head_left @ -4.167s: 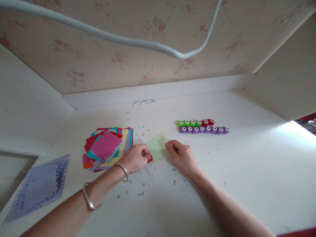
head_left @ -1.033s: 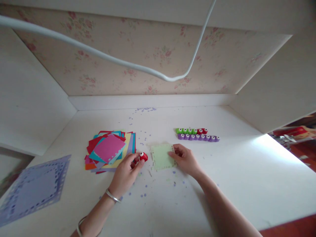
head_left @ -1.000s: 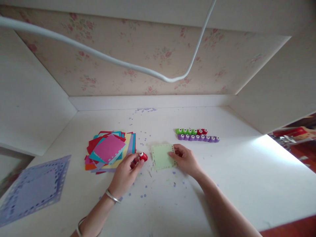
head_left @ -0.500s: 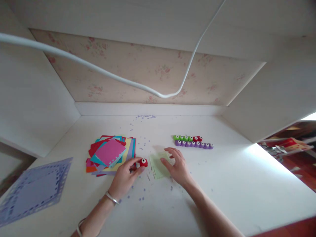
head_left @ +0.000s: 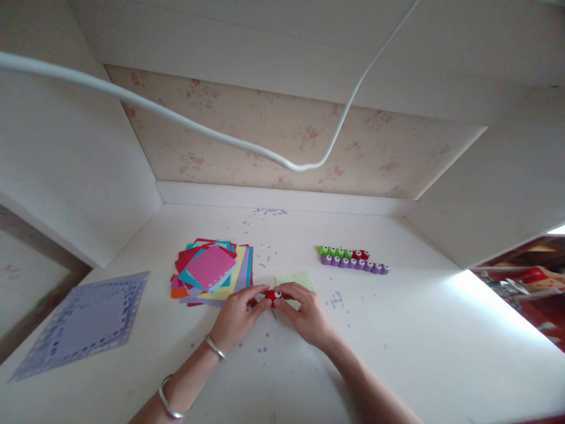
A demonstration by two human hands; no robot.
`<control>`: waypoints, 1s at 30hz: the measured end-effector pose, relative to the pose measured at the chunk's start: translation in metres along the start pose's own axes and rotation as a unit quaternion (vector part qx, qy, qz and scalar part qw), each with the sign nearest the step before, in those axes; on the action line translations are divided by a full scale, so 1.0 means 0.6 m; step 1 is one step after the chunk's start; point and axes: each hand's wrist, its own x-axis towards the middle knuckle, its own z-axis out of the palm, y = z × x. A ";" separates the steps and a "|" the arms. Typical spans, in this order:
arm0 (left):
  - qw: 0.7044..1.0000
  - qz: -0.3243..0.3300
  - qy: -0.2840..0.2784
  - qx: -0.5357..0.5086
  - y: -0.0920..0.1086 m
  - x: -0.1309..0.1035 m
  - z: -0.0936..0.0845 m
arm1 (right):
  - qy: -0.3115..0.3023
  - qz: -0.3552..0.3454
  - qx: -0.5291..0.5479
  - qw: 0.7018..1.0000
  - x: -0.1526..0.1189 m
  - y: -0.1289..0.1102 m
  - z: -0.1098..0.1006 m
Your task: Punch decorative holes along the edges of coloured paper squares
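Between my two hands is a small red paper punch (head_left: 272, 298) with a white and black round button on top. My left hand (head_left: 241, 312) grips it from the left with thumb and fingers. From the other side, my right hand (head_left: 305, 312) closes its thumb and fingers on the same punch. Behind my right fingers lies a light green sheet (head_left: 300, 279) with small holes along its far edge; my hand covers part of it. Whether the sheet sits in the punch cannot be seen.
Left of my hands lies a pile of coloured paper (head_left: 212, 266). Purple sheets with punched borders (head_left: 90, 321) are farther left. Two rows of small green, red and purple punches (head_left: 353, 264) stand at the right. Purple confetti (head_left: 338, 300) is scattered about. A white cable (head_left: 247, 145) hangs in front.
My right hand has come left and closed on the red punch, which only my left hand held before. The holes strewn on the green sheet's near side are now covered. The camera view has shifted slightly.
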 end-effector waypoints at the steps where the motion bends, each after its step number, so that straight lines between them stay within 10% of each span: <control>1: 1.000 0.001 0.001 0.003 0.000 -0.001 0.001 | 0.013 0.020 0.012 1.000 -0.001 0.000 -0.010; 9: 0.997 0.044 -0.012 0.064 -0.005 -0.001 0.007 | 0.315 0.178 -0.051 0.931 0.023 0.064 -0.249; 15: 0.995 0.043 -0.018 0.087 -0.004 0.001 0.011 | 0.330 0.259 -0.316 0.851 0.029 0.149 -0.428; 24: 0.995 0.040 -0.025 0.086 -0.001 0.004 0.009 | 0.112 0.321 -0.488 0.804 0.065 0.191 -0.464; 30: 0.995 0.042 -0.023 0.086 -0.004 0.005 0.010 | 0.102 0.290 -0.498 0.811 0.080 0.193 -0.470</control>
